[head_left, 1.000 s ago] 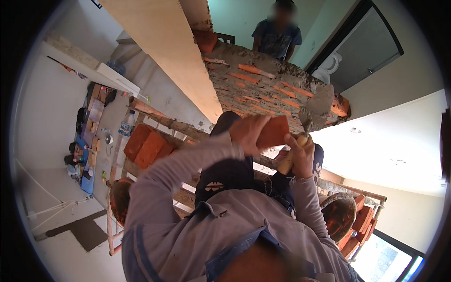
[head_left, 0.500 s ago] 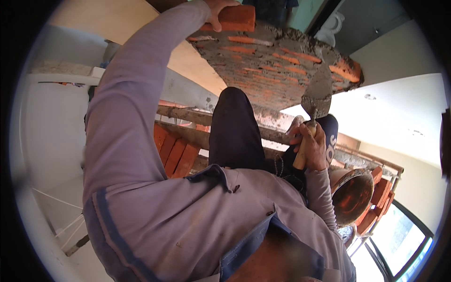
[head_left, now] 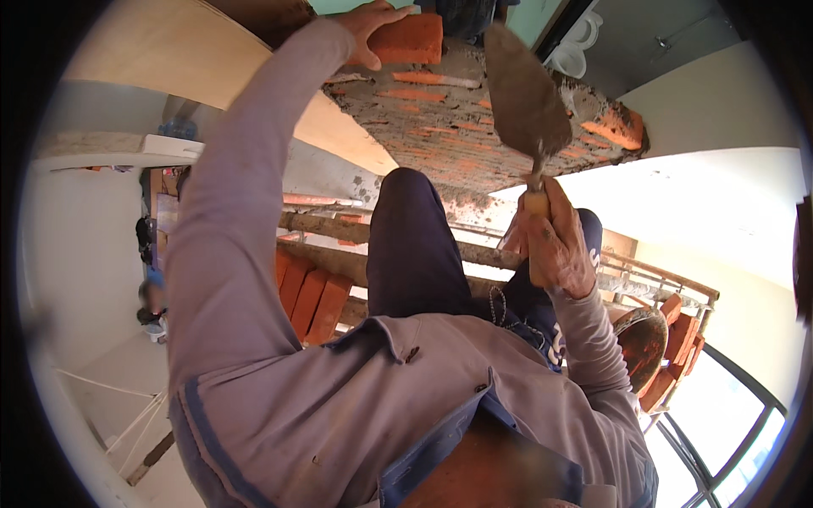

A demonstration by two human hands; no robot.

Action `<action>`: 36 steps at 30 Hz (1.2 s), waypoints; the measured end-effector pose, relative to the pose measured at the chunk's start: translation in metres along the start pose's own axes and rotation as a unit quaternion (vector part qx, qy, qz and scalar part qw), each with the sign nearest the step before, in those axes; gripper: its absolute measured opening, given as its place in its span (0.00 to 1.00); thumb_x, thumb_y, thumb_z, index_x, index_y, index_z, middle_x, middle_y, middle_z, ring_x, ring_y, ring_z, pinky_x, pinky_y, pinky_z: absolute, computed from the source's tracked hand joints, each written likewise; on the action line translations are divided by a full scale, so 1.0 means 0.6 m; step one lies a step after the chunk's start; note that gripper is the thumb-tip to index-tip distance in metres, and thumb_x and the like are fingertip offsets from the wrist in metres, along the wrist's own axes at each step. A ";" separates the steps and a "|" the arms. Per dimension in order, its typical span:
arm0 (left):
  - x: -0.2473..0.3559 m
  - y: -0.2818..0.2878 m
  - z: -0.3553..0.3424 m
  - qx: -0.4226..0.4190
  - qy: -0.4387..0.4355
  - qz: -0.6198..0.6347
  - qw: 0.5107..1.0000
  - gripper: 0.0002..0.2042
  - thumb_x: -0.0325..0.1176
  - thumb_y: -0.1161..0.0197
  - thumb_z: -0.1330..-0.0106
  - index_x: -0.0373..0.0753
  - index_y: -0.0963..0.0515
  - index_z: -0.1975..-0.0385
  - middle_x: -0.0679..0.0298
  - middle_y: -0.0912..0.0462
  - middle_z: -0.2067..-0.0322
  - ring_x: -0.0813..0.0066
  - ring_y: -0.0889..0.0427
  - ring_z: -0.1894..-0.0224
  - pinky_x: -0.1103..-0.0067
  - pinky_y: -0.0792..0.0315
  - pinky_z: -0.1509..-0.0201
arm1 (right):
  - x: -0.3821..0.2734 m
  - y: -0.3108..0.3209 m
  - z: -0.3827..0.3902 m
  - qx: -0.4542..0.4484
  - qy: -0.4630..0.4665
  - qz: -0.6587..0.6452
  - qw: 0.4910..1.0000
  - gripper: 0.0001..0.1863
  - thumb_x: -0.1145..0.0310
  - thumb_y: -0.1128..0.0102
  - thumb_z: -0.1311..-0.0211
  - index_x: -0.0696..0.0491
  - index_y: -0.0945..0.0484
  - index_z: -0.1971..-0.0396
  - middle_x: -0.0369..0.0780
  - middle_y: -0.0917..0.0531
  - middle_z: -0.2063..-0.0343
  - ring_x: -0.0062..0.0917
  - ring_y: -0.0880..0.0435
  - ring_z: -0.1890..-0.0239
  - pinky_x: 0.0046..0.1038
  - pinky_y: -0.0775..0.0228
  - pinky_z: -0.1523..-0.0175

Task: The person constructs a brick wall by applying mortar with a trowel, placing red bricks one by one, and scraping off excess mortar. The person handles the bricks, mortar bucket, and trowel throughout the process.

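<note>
My left hand [head_left: 367,35] grips a red brick [head_left: 405,38] on the top edge of the mortar-smeared brick wall [head_left: 436,114], at the upper middle. My right hand [head_left: 555,241] is wrapped round the handle of a pointed trowel [head_left: 525,97], whose mortar-stained blade points up over the wall. My bent knee [head_left: 406,237] is below the wall. Behind the wall, at the top edge, part of another person's torso [head_left: 466,15] shows.
Bamboo scaffolding [head_left: 326,229] runs below the wall, with stacked bricks [head_left: 305,300] at left and more bricks [head_left: 682,330] beside a stained bucket [head_left: 639,356] at right. A cream board or beam [head_left: 152,59] slopes at upper left; a doorway [head_left: 644,42] shows white fixtures.
My left hand has carried the brick up and left onto the wall's top. More recently, my right hand has raised the trowel higher.
</note>
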State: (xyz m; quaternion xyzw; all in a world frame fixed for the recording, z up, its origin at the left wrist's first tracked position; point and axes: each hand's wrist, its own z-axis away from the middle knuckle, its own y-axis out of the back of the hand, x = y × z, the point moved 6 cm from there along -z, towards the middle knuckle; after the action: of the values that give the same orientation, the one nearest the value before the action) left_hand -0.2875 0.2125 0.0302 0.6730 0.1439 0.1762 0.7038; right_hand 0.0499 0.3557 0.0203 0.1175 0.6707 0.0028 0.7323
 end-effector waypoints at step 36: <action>-0.025 -0.108 0.144 0.449 0.193 -0.025 0.872 0.21 0.46 0.35 0.45 0.56 0.22 0.50 0.77 0.22 0.50 0.75 0.24 0.47 0.43 0.39 0.39 | -0.097 -0.096 -0.382 -0.101 0.225 0.450 0.858 0.19 0.59 0.51 0.31 0.57 0.33 0.49 0.53 0.20 0.79 0.51 0.20 0.73 0.45 0.30 0.69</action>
State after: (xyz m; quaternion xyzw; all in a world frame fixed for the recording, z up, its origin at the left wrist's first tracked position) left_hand -0.2591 0.1263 -0.0302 0.8652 0.3574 0.2014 0.2885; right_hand -0.1898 0.3289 0.0507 0.3283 0.6870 0.4262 0.4884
